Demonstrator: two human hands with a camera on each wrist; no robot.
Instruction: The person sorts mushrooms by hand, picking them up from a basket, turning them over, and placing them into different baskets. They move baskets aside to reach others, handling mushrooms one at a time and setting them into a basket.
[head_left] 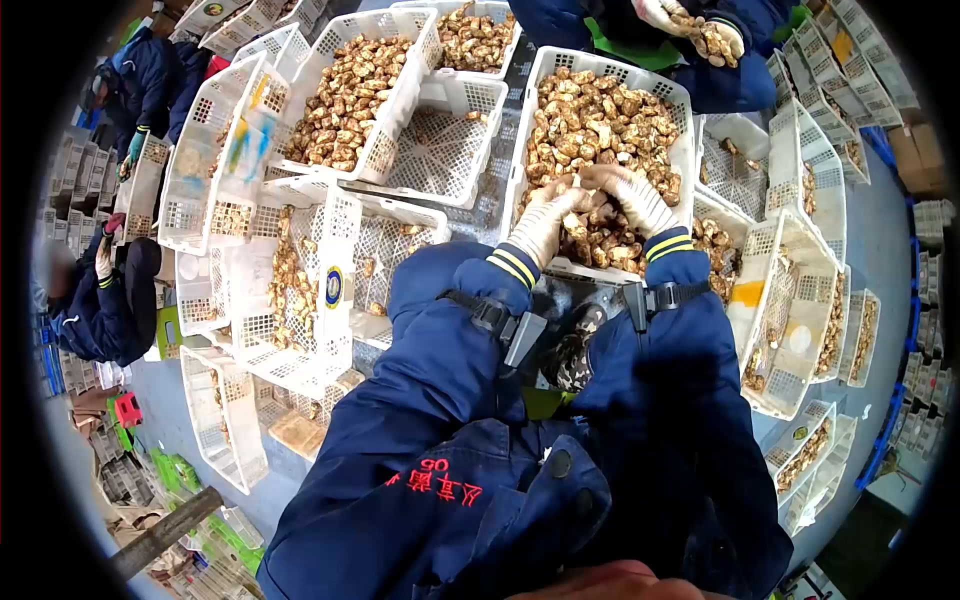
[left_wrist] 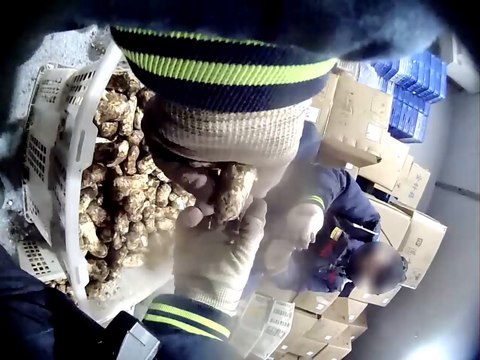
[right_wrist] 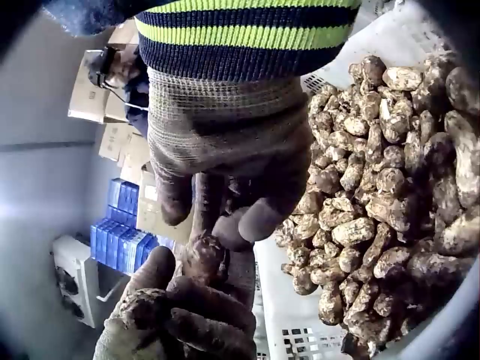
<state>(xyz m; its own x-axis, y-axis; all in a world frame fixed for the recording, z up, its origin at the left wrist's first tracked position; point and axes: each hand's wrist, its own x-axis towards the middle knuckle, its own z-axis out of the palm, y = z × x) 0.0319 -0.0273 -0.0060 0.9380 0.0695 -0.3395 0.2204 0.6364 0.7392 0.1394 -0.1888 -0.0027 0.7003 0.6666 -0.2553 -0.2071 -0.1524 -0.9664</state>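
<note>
Both hands, in pale knitted gloves, meet over a white crate (head_left: 517, 190) heaped with brown-and-cream mottled mushrooms (head_left: 600, 120). My left hand (head_left: 545, 220) grips a mushroom (left_wrist: 236, 191), whose pale body shows beneath the glove in the left wrist view. In the right wrist view a mushroom (right_wrist: 142, 306) sits between the left thumb and fingers. My right hand (head_left: 635, 195) pinches a longer mushroom (right_wrist: 204, 255), its stem running up between the fingers and its lower end close to the left hand. The gloves partly hide both pieces.
Several white crates surround me, among them a full one (head_left: 355, 100) at the left and a sparsely filled one (head_left: 440, 140) beside it. Stacked crates (head_left: 790, 300) stand at the right. Across from me a gloved person (head_left: 700, 35) holds mushrooms. Other people (head_left: 100, 300) work at the far left.
</note>
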